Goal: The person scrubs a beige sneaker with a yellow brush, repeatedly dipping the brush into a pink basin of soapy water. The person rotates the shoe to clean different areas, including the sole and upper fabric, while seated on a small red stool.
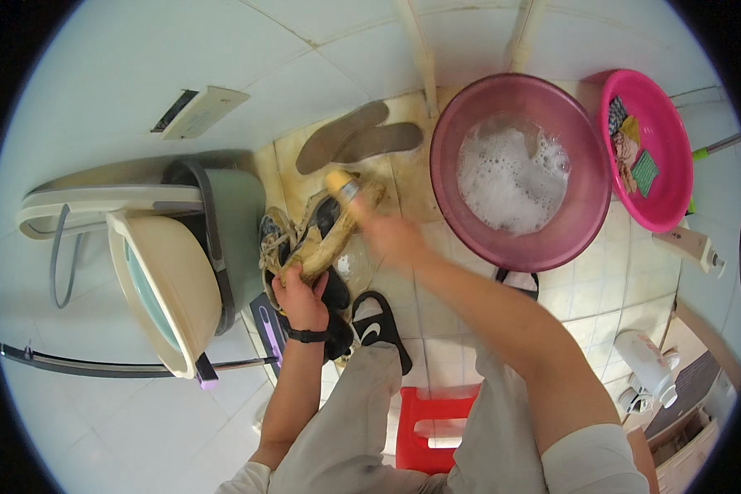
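Note:
My left hand (301, 296) grips one end of a worn, yellowish-soled shoe (330, 244), which is tilted above the tiled floor. In my right hand (386, 231), blurred, is a yellow-ended brush (341, 184), held at the far part of that shoe; its bristles cannot be made out. Just left of the held shoe lies another laced shoe (275, 238), with dark footwear (339, 336) below it. Two grey-brown insoles (376, 139) lie overlapping on the floor by the wall. To the right stands a large dark pink basin (451, 185) with foamy water (509, 179) in it.
A bright pink basin (667, 167) holding cloths leans at the far right, near a pump bottle (691, 247). At the left are a grey-green bin (241, 228) and a cream basin (191, 272). A red stool (414, 432) is between my legs; white bottles (645, 364) stand at the lower right.

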Available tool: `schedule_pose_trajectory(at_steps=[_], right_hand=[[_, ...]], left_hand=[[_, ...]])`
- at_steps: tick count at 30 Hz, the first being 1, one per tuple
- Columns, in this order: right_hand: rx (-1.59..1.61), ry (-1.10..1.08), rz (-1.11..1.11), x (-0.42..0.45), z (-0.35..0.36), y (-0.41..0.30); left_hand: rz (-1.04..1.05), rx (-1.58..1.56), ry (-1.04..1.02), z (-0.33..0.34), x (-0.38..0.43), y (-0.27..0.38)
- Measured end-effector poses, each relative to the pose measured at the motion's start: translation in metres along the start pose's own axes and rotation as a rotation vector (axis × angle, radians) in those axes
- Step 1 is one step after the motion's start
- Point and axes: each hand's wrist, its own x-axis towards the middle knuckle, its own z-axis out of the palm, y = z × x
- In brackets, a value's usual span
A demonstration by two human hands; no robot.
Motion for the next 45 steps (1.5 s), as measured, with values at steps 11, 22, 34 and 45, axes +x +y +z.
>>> schedule_pose_trajectory(at_steps=[11,22,34,45], right_hand=[[0.124,-0.021,0.126,-0.004,0.006,0.002],[0.077,0.133,0.075,-0.031,-0.050,-0.002],[-0.312,0.419,0.622,-0.050,-0.111,0.222],[-0.477,0.506,0.394,-0.049,-0.094,0.216]], left_hand=[[0.024,0.010,0.004,0.006,0.001,0.006],[-0.052,-0.096,0.003,-0.010,0.019,-0.002],[-0.111,-0.089,-0.111,-0.001,0.008,-0.004],[-0.176,-0.042,-0.200,0.013,0.001,-0.017]])
